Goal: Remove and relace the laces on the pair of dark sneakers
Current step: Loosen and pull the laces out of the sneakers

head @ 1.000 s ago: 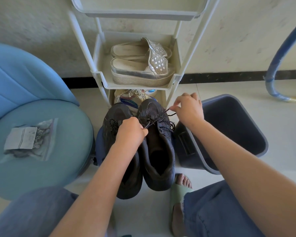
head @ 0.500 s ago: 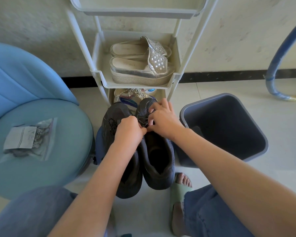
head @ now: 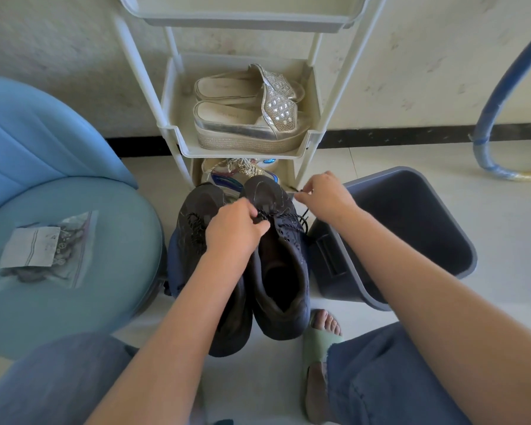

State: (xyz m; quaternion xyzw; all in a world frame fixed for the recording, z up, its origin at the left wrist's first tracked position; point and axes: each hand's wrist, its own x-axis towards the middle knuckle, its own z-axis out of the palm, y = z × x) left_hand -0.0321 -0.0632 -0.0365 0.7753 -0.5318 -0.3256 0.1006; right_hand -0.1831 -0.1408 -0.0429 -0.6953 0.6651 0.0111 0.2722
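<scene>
Dark sneakers (head: 196, 216) sit side by side on the floor between blue chair (head: 110, 256) and grey bin (head: 411, 216), toes at the rack (head: 178, 139). Left hand (head: 233, 231) is curled onto the right-side sneaker (head: 279, 271), pinching at the crossings: keep it as the anchor. Right hand (head: 322, 194) pinches the lace (head: 284, 216) end out sideways; pull along the eyelet line, one crossing at a time, to avoid snags

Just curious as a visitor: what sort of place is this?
Probably a home entryway or shoe corner: a white plastic tiered shoe rack holding silver platform sandals stands by the wall, with a light blue cushioned chair beside it.
</scene>
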